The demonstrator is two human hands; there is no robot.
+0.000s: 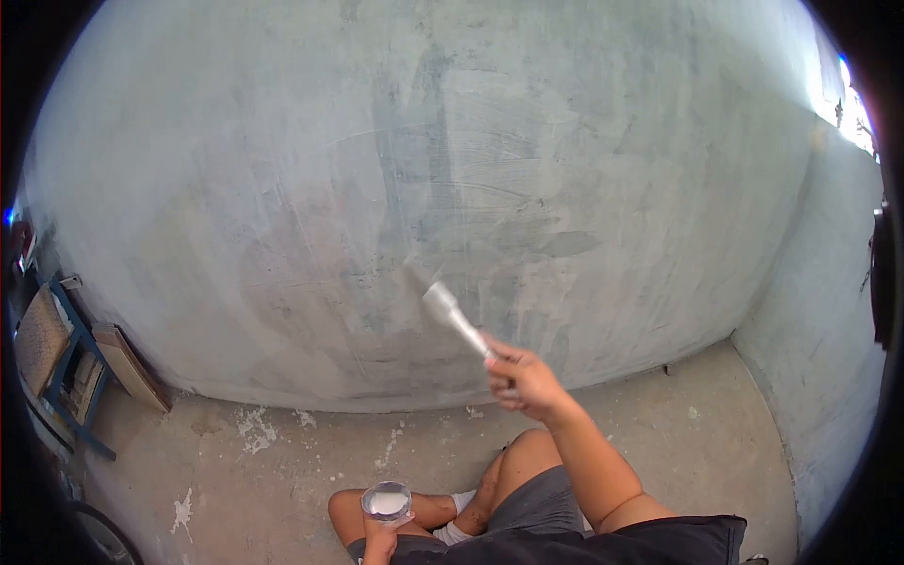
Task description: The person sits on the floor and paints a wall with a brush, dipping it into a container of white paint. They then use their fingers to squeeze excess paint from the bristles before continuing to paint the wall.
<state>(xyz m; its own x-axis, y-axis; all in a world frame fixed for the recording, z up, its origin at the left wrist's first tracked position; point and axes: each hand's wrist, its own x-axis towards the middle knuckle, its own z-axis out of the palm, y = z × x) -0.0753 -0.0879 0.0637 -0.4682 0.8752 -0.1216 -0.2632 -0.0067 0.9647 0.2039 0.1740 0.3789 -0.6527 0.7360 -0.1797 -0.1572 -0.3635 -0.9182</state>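
Note:
My right hand (527, 384) is raised in front of the wall, fingers wrapped round the handle of a paintbrush (456, 318). The brush is pale with a wide head, slightly blurred, and points up and left so that its tip overlaps the wall (311, 207) in this view. Low in the view, my left hand (380, 540) grips a small clear cup (387, 488) by my bent knee. White paint (386, 504) shows inside the cup. Uneven grey and whitish strokes cover the wall before me.
I sit cross-legged on a concrete floor (301, 461) spattered with white patches. At the left stand a blue-framed chair (64, 363) and leaning boards (132, 367). A side wall (819, 311) closes off the right, with a bright opening (855, 118) high up.

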